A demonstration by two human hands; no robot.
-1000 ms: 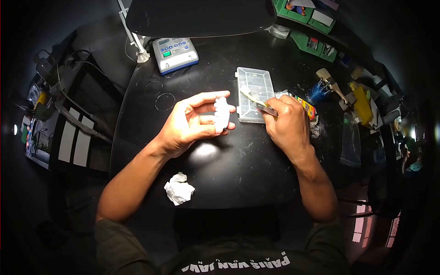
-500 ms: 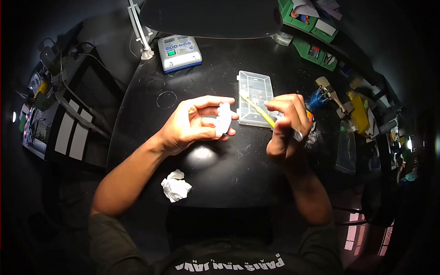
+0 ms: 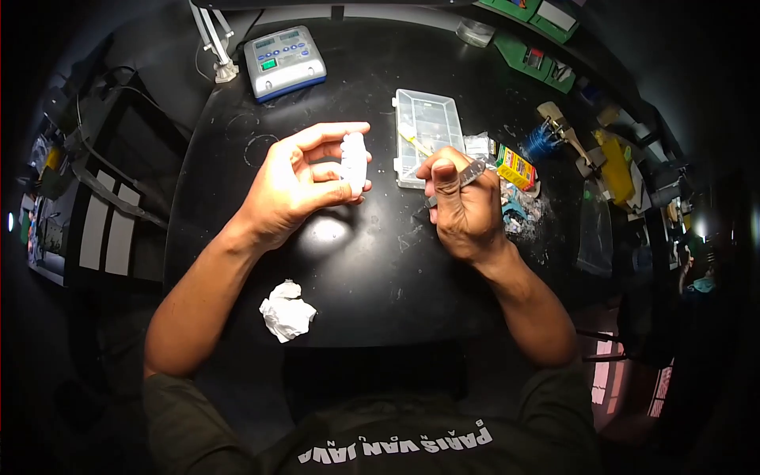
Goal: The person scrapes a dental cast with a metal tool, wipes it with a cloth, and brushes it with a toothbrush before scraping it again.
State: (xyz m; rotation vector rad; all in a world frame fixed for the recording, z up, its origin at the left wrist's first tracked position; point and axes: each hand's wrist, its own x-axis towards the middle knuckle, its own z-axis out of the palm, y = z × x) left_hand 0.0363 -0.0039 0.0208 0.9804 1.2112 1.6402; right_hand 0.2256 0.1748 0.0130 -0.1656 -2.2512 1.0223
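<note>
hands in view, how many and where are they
2: the left hand holds a white piece left of the clear box; the right hand, at the box's near corner, holds a grey tool.

Right hand (image 3: 467,210) rolled over since a second ago, thumb now toward me. Metal tool (image 3: 473,171) swung round, juts right of my thumb. Yellow box (image 3: 517,168), beyond my knuckles, more exposed.
</note>
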